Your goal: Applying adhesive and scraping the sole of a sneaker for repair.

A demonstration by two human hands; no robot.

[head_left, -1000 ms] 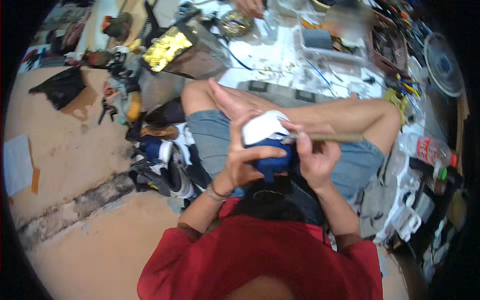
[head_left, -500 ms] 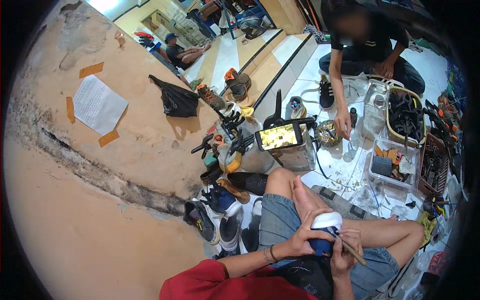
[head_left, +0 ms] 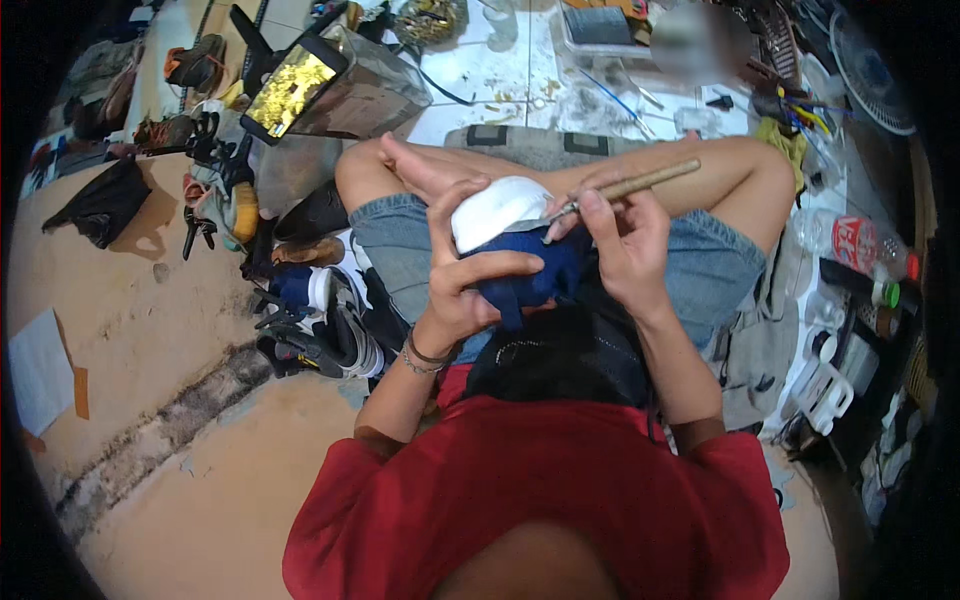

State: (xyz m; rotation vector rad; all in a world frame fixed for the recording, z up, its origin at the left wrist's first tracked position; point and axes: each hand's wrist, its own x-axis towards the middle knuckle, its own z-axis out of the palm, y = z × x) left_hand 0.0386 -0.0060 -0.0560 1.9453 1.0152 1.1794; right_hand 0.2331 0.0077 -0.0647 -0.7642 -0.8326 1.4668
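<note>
A dark blue shoe (head_left: 515,272) with a white sole edge (head_left: 497,212) is held up over my lap. My left hand (head_left: 452,275) wraps round its left side, thumb across the blue upper and fingers by the white sole. In my right hand (head_left: 632,235) is an awl (head_left: 650,180) with a wooden handle, gripped between thumb and fingers. Its thin metal end points left and meets the shoe near where white and blue join; whether the tip has gone in, I cannot tell. Black cloth (head_left: 560,360) lies on my lap below the shoe.
To the left, several shoes (head_left: 325,330) stand beside the wall. A phone (head_left: 293,90) showing a bright picture leans before a clear box (head_left: 375,85). A plastic bottle (head_left: 850,243) lies at the right. Ahead are a tray of pieces (head_left: 600,50) and a blue stick (head_left: 610,95).
The view has swung down and to the right, so the other person is out of view and my lap sits central. Both hands keep their hold on the shoe and the awl.
</note>
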